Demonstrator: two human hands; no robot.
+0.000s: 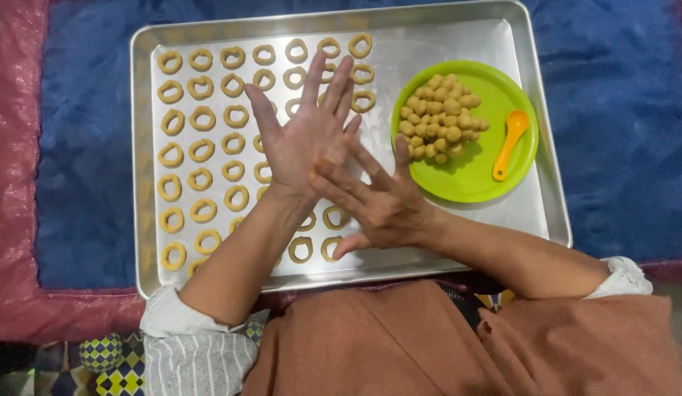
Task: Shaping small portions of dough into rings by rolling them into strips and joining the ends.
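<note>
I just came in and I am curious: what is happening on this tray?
A person presses the left hand and right hand together, palms rubbing, above a metal tray. Rows of dough rings fill its left part. On its right sits a green plate with dough balls and an orange spoon.

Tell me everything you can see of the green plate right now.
The round, bright green plastic-looking plate sits flat on the right part of the silver metal baking tray. A pile of small tan dough balls fills its upper left; a small orange plastic spoon lies at its right. The right hand is just left of it, seemingly not touching.
</note>
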